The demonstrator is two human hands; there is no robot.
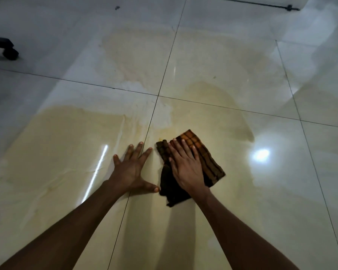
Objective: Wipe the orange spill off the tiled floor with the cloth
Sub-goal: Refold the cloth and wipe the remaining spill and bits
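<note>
Your right hand (185, 166) is flat on the checked cloth (191, 168), fingers straight and pressing it to the tiled floor (261, 211), right beside a grout line. Your left hand (132, 168) is splayed on the bare tile, thumb just touching the cloth. The spill (57, 145) smears pale orange across several tiles. No writing readable anywhere. A chair caster (10, 52) sits far left.

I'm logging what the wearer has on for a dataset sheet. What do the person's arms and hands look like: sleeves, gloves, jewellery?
Both forearms are bare as far as the frame shows: no sleeves visible. The left hand and right hand wear no gloves, and no rings, watch or bracelets show. Fingers are uncovered, nails short and unpainted.
</note>
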